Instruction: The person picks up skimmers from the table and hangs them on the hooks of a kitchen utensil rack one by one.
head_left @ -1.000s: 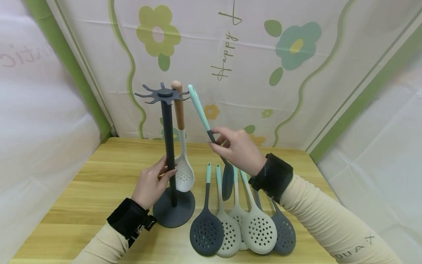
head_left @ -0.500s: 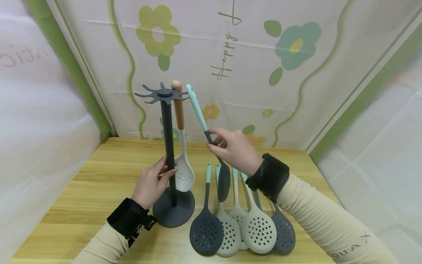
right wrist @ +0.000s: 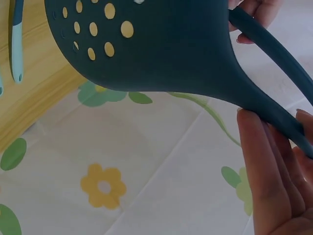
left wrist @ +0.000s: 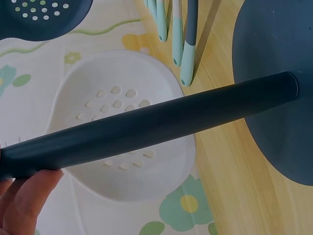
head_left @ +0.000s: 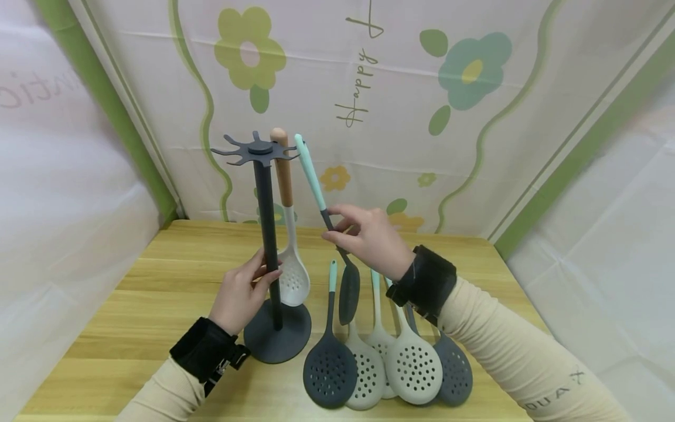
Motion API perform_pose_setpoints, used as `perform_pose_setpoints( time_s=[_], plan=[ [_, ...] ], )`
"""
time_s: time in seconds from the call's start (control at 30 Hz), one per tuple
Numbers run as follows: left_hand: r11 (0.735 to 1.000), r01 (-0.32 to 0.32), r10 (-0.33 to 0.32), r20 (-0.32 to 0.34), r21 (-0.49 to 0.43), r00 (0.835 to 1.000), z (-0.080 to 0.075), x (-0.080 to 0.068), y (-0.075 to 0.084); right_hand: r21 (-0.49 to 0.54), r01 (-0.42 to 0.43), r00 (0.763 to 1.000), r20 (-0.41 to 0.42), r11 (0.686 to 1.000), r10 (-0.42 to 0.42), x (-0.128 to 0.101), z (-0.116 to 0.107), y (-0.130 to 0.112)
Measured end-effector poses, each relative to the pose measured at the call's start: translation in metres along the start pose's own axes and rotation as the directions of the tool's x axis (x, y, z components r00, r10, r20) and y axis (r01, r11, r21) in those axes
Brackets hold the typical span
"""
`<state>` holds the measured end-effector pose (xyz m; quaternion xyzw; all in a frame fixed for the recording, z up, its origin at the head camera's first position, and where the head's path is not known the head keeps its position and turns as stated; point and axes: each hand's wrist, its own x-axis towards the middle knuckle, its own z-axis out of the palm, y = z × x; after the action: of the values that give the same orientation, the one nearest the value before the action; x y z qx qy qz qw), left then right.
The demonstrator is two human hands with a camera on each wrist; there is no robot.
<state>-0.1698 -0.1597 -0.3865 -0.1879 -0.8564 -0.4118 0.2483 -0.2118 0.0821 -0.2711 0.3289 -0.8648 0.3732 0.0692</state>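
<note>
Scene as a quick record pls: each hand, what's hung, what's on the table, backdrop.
left hand: grips the dark stand
right hand: pinches a dark slotted skimmer by its neck
held tool pose: tilted, mint handle up, its tip by the stand's hooked top; whether hooked: cannot tell
hung: white slotted spoon, wooden handle
table: wood-look; holds pale skimmers and dark skimmers, partly overlapping
backdrop: floral cloth

- A wood-grained worktop point(head_left: 153, 281) is stretching back toward a printed backdrop point(head_left: 316, 88).
- A blue-green flower point(head_left: 474, 71) and sideways lettering point(head_left: 364, 72) are decorating it.
- White side sheets point(head_left: 79, 193) are flanking the worktop.
</note>
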Motion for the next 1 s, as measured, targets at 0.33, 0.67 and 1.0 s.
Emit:
perform_pose_setpoints(
  time_s=[0.33,0.67,1.0],
  plan=[
    [1.0,-0.006,0.006,0.0,-0.002,1.0,0.0,0.0,0.0,-0.034,0.033,0.999,-0.011,0.999,-0.034,0.001,0.005,-0.003],
    [1.0,-0.003,0.003,0.001,-0.001,1.0,0.0,0.0,0.0,0.02,-0.027,1.0,0.005,0.999,0.027,0.002,0.009,-0.005],
    [1.0,-0.006,0.006,-0.004,0.006,1.0,0.0,-0.001,0.0,0.069,-0.089,0.995,0.044,0.994,0.086,0.004,0.013,0.001]
  ],
)
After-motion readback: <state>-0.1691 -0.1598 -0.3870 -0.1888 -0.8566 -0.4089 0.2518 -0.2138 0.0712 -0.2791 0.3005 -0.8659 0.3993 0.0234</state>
